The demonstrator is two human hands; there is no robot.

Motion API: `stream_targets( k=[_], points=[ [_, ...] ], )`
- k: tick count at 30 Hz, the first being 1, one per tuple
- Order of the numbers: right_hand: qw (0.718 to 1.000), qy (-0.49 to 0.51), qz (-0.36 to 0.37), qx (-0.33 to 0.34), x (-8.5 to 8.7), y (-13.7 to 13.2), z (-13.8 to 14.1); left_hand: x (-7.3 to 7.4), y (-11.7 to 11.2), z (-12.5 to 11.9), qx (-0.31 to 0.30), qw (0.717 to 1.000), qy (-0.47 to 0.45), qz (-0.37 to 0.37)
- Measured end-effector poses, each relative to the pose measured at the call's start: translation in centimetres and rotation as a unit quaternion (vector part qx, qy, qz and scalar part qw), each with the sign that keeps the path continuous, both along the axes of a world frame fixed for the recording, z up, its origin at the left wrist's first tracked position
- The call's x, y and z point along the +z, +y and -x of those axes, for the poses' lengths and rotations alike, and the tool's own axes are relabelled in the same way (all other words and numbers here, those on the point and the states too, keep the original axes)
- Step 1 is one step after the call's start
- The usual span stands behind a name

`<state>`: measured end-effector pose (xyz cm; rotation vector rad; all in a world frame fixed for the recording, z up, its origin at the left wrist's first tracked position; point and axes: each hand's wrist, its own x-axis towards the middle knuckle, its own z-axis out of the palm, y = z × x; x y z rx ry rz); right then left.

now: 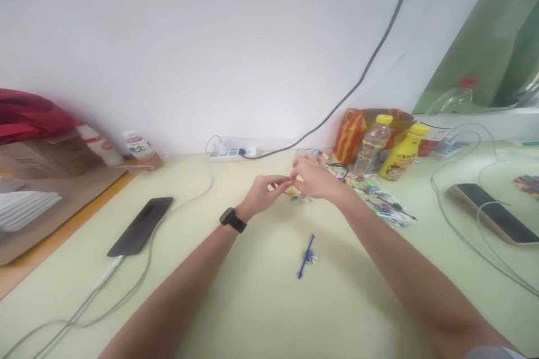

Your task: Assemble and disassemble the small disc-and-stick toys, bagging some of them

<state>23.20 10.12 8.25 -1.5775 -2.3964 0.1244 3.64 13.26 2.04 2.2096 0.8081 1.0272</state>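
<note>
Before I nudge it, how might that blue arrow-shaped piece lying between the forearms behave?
The blue arrow-shaped piece looks thin, so it's probably light. It lies straight, suggesting it's fairly stiff. The clear-looking bit at its middle would likely make it slide rather than roll.

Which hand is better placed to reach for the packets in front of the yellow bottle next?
Probably the right hand: it is nearer the packets, and its forearm lies between them and the left hand.
</note>
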Motion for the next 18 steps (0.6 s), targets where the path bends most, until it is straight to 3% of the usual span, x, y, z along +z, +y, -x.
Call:
stream_targets(
  k=[6, 11, 18],
  points=[
    [0.998, 0.055, 0.001, -0.006, 1.3, -0.1, -0.9, 0.0, 0.3, 0.1, 0.034, 0.999, -0.001, -0.011],
    [0.996, 0.087, 0.015, -0.003, 2.5, -0.6, -2.1, 0.9, 0.0, 0.0, 0.054, 0.998, -0.01, -0.029],
    [0.993, 0.107, 0.054, 0.013, 3.0, -0.6, -3.0, 1.6, -0.4, -0.2, 0.072, 0.995, -0.04, -0.052]
  ],
)
